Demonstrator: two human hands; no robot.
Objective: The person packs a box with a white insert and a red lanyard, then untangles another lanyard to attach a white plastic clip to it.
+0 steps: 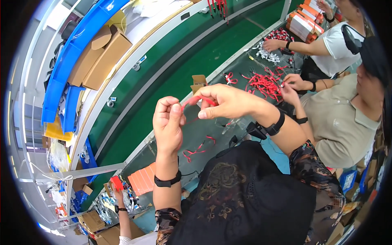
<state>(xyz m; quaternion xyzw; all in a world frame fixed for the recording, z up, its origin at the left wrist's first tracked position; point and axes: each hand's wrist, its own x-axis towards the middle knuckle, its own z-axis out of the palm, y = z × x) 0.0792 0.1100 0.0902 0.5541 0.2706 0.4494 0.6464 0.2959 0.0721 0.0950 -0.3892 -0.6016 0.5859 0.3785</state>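
A thin red cord [192,100] is stretched between my two hands above the dark workbench. My left hand [166,124] pinches one part of it between thumb and curled fingers. From the right, my right hand [230,101] grips the same cord, its thumb pointing left and its fingers bent over. Another red cord [199,151] lies loosely on the bench below my hands. Farther right is a tangled pile of red cords [263,85]. A small bundled red cord [230,78] lies between that pile and a small open cardboard box [199,83] behind my hands.
A curved green conveyor belt [175,67] runs beyond the bench. Shelving at left holds cardboard boxes [105,61] and a blue bin [51,98]. Two co-workers handle parts at right; another person's hand [118,192] holds a red item at lower left, near orange sheets [143,179].
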